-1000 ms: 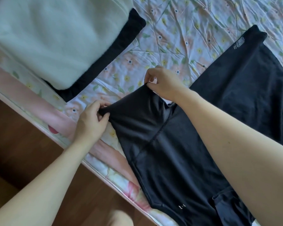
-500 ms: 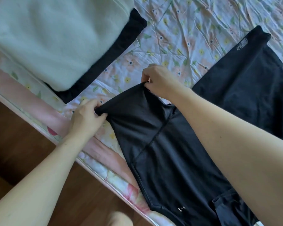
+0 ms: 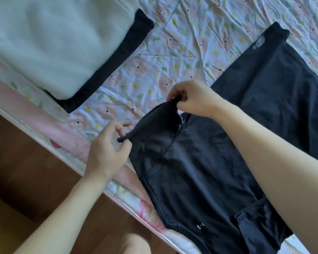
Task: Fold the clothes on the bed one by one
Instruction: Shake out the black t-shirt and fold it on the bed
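Black, thin stretchy knit garment [image 3: 200, 171], probably leggings, sprawls over the near edge of the floral-sheeted bed [image 3: 182, 52]: light, limp, slippery-looking, best taken by its hemmed corners. Left hand [image 3: 106, 153] pinches one corner of the end; right hand [image 3: 191, 98] pinches the other, lifted. Matte, seamed, a small white mark near its lower end.

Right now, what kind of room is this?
Probably a bedroom at home: a bed with a flowered sheet, a folded pile of clothes on it, and a wooden floor beside it.
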